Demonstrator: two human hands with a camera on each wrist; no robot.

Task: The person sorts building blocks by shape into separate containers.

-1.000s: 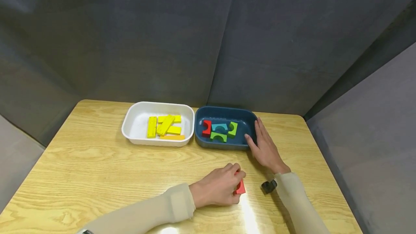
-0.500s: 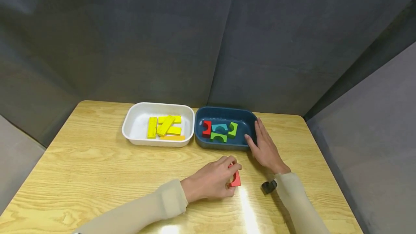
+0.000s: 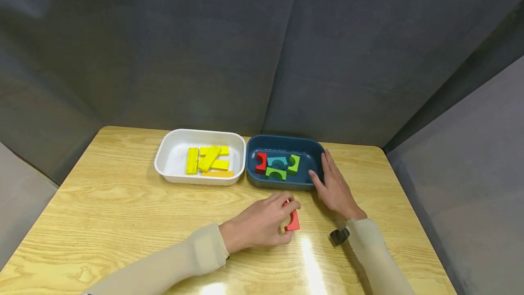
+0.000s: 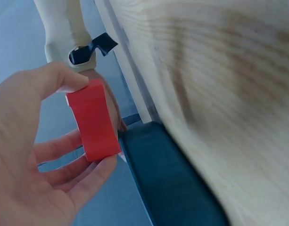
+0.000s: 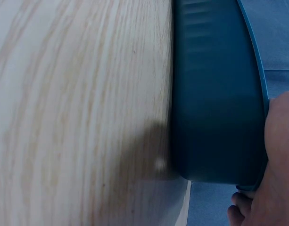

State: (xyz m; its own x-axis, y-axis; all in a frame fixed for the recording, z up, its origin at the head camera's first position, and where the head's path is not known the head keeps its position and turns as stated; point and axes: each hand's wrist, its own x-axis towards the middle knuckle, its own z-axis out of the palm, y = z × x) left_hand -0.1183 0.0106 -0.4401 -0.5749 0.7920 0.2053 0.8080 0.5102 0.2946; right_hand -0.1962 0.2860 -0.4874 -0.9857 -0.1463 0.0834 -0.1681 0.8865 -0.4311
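In the head view, my left hand (image 3: 262, 222) grips a red block with a half-round notch (image 3: 292, 220) over the table, in front of the dark blue tray. The left wrist view shows this red block (image 4: 94, 121) between thumb and fingertips. My right hand (image 3: 336, 195) holds the right end of the dark blue tray (image 3: 282, 185), thumb over the rim and fingers along the outside. Inside that tray lie a red notched block (image 3: 261, 163), a teal one (image 3: 277, 160) and two green ones, including a green arch block (image 3: 276, 173).
A white tray (image 3: 163, 163) stands against the dark blue tray's left side. It holds several yellow flat blocks (image 3: 192, 161) and an orange-yellow one (image 3: 218, 174). Both stand near the far edge of the wooden table (image 3: 123, 222), with grey cloth (image 3: 196, 58) behind.
My left hand has moved a little left and away from me, toward the trays, carrying the red notched block. The right hand and both trays stay in place.
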